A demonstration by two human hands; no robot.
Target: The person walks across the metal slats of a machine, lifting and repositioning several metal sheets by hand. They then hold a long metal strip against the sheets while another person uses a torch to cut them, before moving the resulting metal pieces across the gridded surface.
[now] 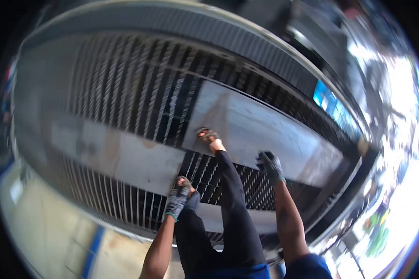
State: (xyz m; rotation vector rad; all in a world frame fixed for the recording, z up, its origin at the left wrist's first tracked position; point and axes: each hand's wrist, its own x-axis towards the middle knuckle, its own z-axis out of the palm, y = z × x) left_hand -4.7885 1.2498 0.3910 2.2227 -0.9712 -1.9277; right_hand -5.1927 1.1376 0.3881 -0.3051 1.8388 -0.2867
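My left hand point(176, 199), in a grey patterned glove, is beside my lower foot point(182, 180); blur hides its fingers and anything they may hold. My right hand point(269, 165) wears a dark grey glove and hangs over the lower edge of a large metal plate point(260, 128). Its fingers are loosely bent and apart, and nothing shows in them. My other foot point(207, 135) rests on the left part of that plate. A second flat plate point(121, 151) lies to the left, with its right end near my left hand.
Rows of twisted metal bars point(121, 83) with dark gaps run around the plates. A ribbed wall point(246, 39) curves along the far side. Pale floor point(46, 209) with a blue line point(93, 251) is at the lower left. Blurred equipment stands at the right.
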